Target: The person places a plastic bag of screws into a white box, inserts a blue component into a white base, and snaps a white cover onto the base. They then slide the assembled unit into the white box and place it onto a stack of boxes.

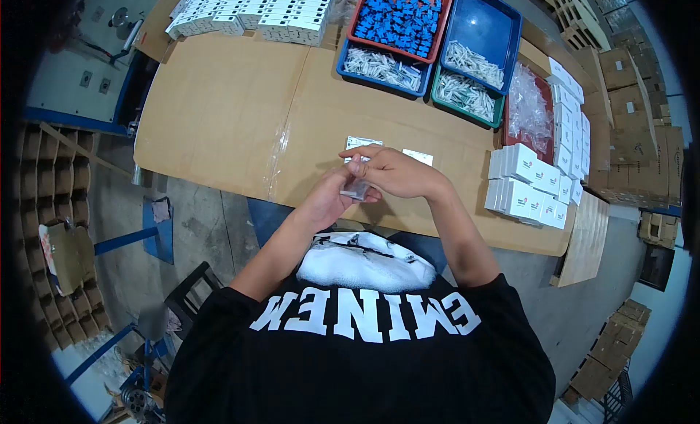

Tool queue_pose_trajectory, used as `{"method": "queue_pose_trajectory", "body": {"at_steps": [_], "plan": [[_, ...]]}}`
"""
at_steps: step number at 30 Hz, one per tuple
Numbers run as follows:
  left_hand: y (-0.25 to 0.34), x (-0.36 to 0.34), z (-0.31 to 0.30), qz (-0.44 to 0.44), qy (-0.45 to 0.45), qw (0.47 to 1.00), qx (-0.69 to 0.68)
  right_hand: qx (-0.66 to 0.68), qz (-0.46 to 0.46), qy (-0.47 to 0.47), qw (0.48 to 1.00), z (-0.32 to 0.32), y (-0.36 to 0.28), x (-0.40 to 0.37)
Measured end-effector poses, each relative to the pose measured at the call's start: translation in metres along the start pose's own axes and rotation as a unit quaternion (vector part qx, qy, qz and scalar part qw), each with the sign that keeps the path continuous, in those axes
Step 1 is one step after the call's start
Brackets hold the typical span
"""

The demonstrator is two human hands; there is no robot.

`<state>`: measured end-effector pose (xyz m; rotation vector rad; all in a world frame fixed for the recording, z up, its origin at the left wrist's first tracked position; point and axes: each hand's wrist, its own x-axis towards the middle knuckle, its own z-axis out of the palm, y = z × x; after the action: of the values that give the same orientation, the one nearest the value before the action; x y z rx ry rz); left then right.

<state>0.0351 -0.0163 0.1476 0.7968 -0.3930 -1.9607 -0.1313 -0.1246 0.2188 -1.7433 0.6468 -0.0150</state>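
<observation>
My left hand (329, 196) is turned palm up near the front edge of the cardboard-covered table, its fingers closed round a small clear plastic bag (355, 190). Over it bends my right hand (405, 173), fingers reaching across the left fingertips and closed at the top of the same bag. What the bag contains is too small to make out. Just beyond the fingers lies a small white printed box or card (359, 142), partly covered by my right hand. Another flat white piece (418, 157) lies behind my right wrist.
Trays stand at the back: a red one (353, 32) with blue parts, blue (413, 94) and green (490, 123) ones with small white pieces. White boxes are stacked at right (526, 183) and back left (292, 30). A red tray (510, 136) holds clear bags.
</observation>
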Motion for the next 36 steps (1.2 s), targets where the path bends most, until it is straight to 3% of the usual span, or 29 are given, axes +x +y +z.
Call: {"method": "queue_pose_trajectory", "body": {"at_steps": [2,5,7,8,12,16,17,22,30,36], "plan": [[0.0,0.0,-0.001,-0.004,-0.003,1.0,0.002,0.009,0.017,-0.015,1.0,-0.004,0.002,0.002],[0.002,0.0,0.001,-0.007,-0.006,1.0,-0.014,0.005,-0.066,0.005,0.998,-0.009,0.017,0.0],[0.012,-0.001,0.009,-0.021,-0.003,0.999,-0.025,0.149,0.0,0.042,0.988,-0.014,0.022,-0.002],[0.012,0.001,0.007,-0.022,-0.01,0.999,-0.021,0.146,-0.001,0.049,0.988,-0.02,0.03,-0.001],[-0.006,0.009,-0.023,-0.055,0.032,0.997,-0.032,0.038,-0.014,0.212,0.976,-0.073,0.089,0.002],[-0.015,0.004,-0.028,-0.069,0.062,0.995,-0.025,-0.038,0.004,0.471,0.881,-0.146,0.154,0.003],[-0.016,0.004,-0.028,-0.066,0.054,0.996,-0.019,-0.029,-0.025,0.504,0.863,-0.168,0.17,0.003],[-0.018,0.002,-0.022,-0.075,0.063,0.995,-0.01,-0.208,0.092,0.627,0.745,-0.246,0.187,-0.011],[-0.015,0.007,-0.022,-0.068,0.048,0.996,0.011,-0.466,0.159,0.544,0.68,-0.28,0.219,-0.001],[-0.011,0.01,-0.026,-0.067,0.061,0.996,0.006,-0.438,0.171,0.55,0.69,-0.285,0.222,0.001]]}}
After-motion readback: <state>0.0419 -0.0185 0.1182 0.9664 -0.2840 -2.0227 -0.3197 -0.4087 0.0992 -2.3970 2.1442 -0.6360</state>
